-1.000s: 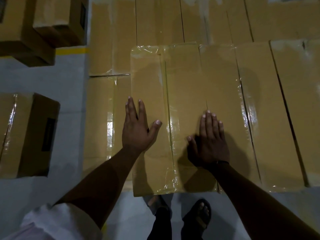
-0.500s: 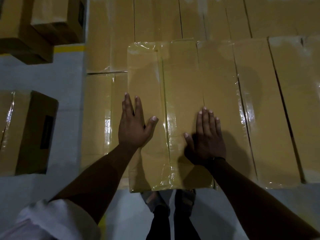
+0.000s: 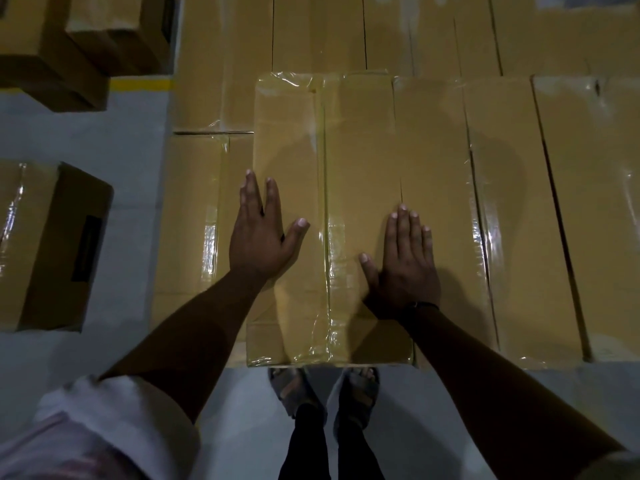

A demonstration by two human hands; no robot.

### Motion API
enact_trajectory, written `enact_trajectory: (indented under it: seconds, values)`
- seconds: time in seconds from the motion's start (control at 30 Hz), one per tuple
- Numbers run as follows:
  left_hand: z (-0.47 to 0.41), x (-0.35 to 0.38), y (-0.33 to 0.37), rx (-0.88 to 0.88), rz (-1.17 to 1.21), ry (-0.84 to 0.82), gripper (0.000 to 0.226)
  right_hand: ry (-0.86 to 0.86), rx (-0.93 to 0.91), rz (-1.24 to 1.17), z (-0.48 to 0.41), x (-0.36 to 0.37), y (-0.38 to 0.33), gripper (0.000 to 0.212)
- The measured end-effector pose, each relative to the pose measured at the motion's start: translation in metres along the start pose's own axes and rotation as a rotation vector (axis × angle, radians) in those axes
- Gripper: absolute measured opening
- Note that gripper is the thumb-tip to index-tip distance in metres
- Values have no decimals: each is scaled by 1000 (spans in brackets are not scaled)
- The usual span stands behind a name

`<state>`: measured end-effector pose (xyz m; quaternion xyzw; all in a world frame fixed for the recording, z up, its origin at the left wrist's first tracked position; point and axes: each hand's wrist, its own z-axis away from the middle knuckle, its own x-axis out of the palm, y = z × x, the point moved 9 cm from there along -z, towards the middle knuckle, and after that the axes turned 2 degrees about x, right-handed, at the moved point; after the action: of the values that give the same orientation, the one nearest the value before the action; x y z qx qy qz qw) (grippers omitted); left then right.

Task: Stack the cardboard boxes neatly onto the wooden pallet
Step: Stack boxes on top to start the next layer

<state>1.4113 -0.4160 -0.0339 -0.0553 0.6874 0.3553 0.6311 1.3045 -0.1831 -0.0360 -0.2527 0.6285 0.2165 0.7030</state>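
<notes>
Head view, looking down. The cardboard box (image 3: pixel 329 150) lies flat on the stack in the middle of the frame, directly in front of the person. Its long axis runs straight away from the person, with one short end just above the sandalled feet (image 3: pixel 325 386) and the other pointing to the far side. A taped flap seam runs lengthwise down its top. To its right, a row of boxes (image 3: pixel 519 220) lies parallel and close against it, at what appears to be the same level. To its left it overlaps lower boxes (image 3: pixel 194 220).

The left hand (image 3: pixel 259 237) rests palm-down along the box's left edge, fingers straight and thumb spread toward the seam; it grips nothing. The right hand (image 3: pixel 405 261) lies flat with fingers extended and together, across the box's right edge where it meets the neighbouring box; it also holds nothing.

Loose boxes (image 3: pixel 52 244) stand apart on the grey floor (image 3: pixel 131 140) at left, beside a yellow line (image 3: pixel 142 84).
</notes>
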Motion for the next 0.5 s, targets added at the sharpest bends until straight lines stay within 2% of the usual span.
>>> enact_trajectory:
  seconds: [0.5]
  values:
    - [2,4,0,-17,-14,-87,93,-82,17,2,-3,10,5,86]
